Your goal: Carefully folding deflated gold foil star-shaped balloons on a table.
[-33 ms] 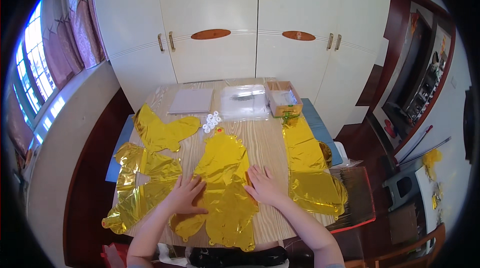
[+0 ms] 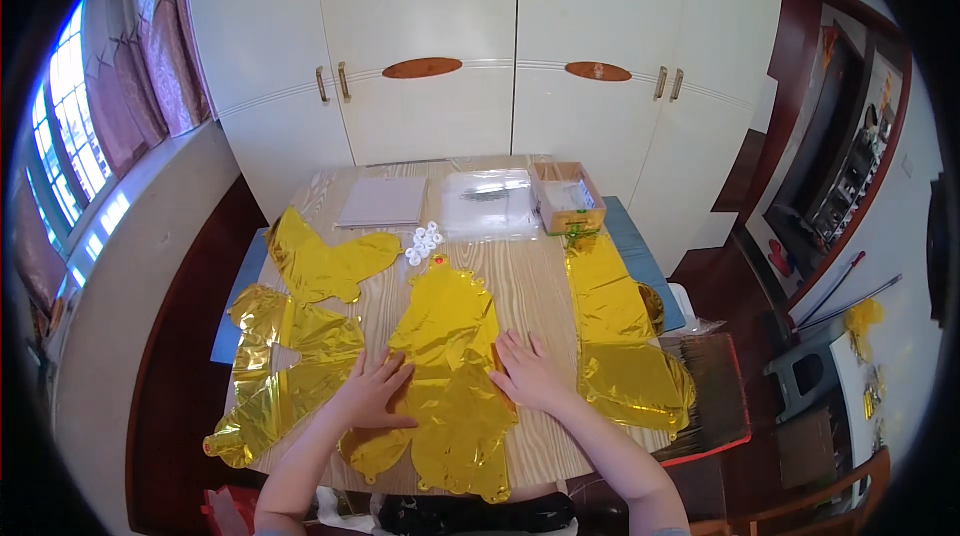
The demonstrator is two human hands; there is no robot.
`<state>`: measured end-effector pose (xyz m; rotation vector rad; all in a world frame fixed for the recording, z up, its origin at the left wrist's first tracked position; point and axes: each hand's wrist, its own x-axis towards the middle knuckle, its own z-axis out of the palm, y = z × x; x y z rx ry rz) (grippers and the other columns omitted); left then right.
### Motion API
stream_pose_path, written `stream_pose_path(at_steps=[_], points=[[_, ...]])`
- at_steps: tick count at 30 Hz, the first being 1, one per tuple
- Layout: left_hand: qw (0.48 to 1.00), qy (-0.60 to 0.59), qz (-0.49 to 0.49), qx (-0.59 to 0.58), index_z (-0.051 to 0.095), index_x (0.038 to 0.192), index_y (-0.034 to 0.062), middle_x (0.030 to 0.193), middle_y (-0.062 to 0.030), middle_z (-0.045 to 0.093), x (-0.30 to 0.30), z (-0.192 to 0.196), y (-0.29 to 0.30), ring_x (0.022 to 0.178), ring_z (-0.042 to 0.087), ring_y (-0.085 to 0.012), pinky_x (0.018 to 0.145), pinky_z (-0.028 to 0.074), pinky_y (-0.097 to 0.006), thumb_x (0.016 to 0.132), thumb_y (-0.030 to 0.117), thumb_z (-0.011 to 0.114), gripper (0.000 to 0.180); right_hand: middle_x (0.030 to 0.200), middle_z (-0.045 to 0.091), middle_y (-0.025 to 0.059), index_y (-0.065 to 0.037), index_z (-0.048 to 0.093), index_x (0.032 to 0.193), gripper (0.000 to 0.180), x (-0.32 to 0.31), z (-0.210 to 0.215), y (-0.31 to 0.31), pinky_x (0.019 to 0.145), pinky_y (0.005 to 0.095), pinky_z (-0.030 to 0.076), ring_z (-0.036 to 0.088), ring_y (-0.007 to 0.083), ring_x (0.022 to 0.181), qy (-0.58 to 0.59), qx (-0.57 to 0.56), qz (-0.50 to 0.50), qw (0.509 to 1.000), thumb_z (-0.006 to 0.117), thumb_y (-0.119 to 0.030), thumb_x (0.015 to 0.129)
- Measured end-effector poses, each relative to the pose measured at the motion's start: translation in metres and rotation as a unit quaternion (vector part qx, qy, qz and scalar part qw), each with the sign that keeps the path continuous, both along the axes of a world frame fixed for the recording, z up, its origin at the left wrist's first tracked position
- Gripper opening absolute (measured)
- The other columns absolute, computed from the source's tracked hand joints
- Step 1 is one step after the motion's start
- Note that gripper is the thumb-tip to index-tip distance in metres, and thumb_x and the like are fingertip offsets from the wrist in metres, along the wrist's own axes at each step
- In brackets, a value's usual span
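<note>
White cupboard doors [image 2: 450, 46] stand behind a wooden counter [image 2: 530, 286]. Both hands lie flat on a shiny gold balloon [image 2: 445, 376] in the middle of the counter. The left hand [image 2: 372, 393] has its fingers [image 2: 395, 368] spread open, pressing down on the balloon's left side. The right hand [image 2: 527, 373] has its fingers [image 2: 512, 346] open too, flat on the balloon's right side. Neither hand grips anything. The balloon lies under and between the fingers, and it reaches past the fingertips toward some small white rings [image 2: 423, 243]. More gold balloons [image 2: 300, 336] lie left of the left fingers. Another gold balloon [image 2: 620, 336] lies right of the right fingers. Far past the fingertips sit a grey pad [image 2: 382, 202], a clear plastic bag [image 2: 490, 204] and a small box [image 2: 567, 198].
</note>
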<state>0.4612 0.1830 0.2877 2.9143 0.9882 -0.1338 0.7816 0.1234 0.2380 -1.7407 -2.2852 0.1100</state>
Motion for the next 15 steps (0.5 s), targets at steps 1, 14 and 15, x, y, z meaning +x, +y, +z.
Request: stream_pose_path(at_steps=[1, 14, 15], points=[[1.000, -0.004, -0.003, 0.001, 0.030, 0.147, 0.0047, 0.153, -0.0190, 0.029, 0.002, -0.002, 0.000, 0.145, 0.018, -0.0373, 0.115, 0.009, -0.058, 0.075, 0.075, 0.055, 0.103, 0.150, 0.034, 0.0202, 0.006, 0.035, 0.142, 0.069, 0.000, 0.000, 0.000, 0.117, 0.0504, 0.014, 0.025, 0.0297, 0.143, -0.005, 0.001, 0.001, 1.000, 0.037, -0.047, 0.098], [0.999, -0.047, -0.003, 0.017, 0.033, 0.145, 0.0023, 0.152, -0.0154, 0.033, 0.036, -0.012, 0.001, 0.144, 0.023, -0.0310, 0.115, 0.009, -0.058, 0.076, 0.076, 0.052, 0.102, 0.150, 0.031, 0.0239, 0.009, 0.031, 0.142, 0.075, 0.000, -0.001, -0.001, 0.118, 0.0480, 0.013, 0.023, 0.0340, 0.143, -0.018, -0.004, -0.011, 1.000, 0.036, -0.051, 0.097], [0.999, -0.046, -0.001, 0.016, 0.033, 0.145, 0.0019, 0.152, -0.0153, 0.033, 0.036, -0.014, -0.001, 0.144, 0.023, -0.0308, 0.115, 0.009, -0.058, 0.077, 0.076, 0.052, 0.102, 0.150, 0.031, 0.0244, 0.010, 0.030, 0.142, 0.076, -0.002, -0.001, -0.003, 0.118, 0.0478, 0.013, 0.022, 0.0345, 0.144, -0.021, -0.009, -0.011, 1.000, 0.036, -0.051, 0.097]])
